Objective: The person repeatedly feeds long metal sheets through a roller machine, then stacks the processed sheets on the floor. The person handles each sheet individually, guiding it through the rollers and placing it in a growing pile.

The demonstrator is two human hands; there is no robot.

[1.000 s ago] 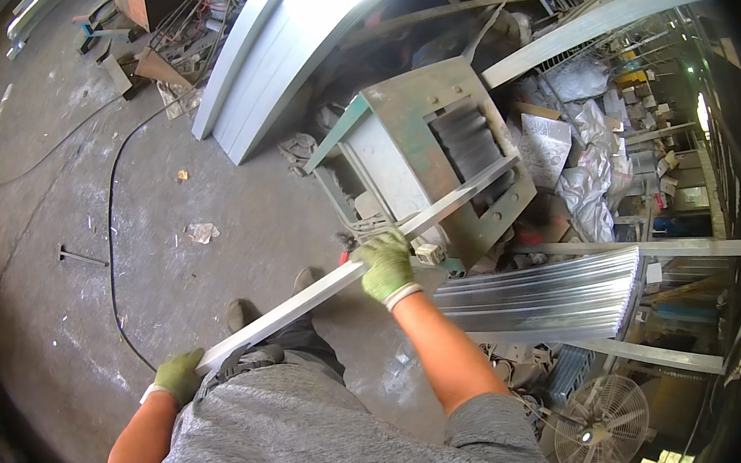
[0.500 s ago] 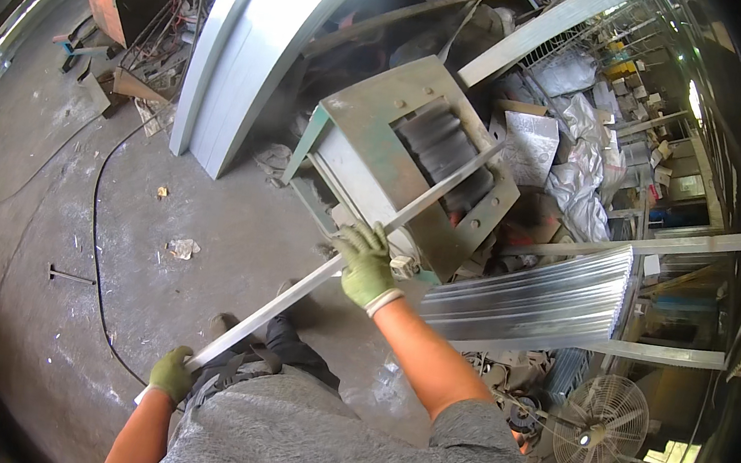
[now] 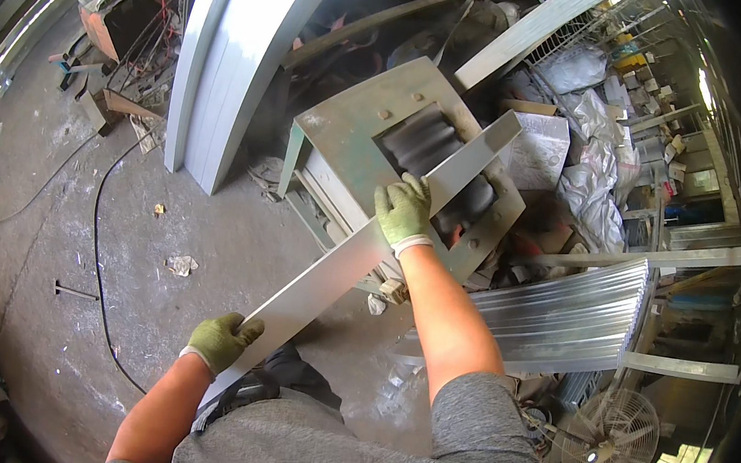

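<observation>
A long, flat silvery metal bar [image 3: 318,279] slants from my waist up across a box-shaped machine [image 3: 354,142] with a worn grey-green housing. My left hand [image 3: 226,341], in a green work glove, is closed around the bar's lower part by my waist. Farther along, my right hand [image 3: 404,210], gloved the same way, grips the bar over the near edge of the housing. The bar's far end crosses the machine's opening, where a dark ridged roller [image 3: 419,138] shows. Whether the bar touches the roller, I cannot tell.
Tall white metal profiles [image 3: 248,59] stand left of the machine. At right are corrugated metal sheets [image 3: 555,314], a round fan [image 3: 608,444] and crumpled silvery sacks [image 3: 594,180]. A black cable [image 3: 99,258] and a small metal piece [image 3: 76,292] lie on the floor at left.
The bar has turned so its broad face shows instead of its narrow edge. Both hands have moved up and to the right with it, still gripping.
</observation>
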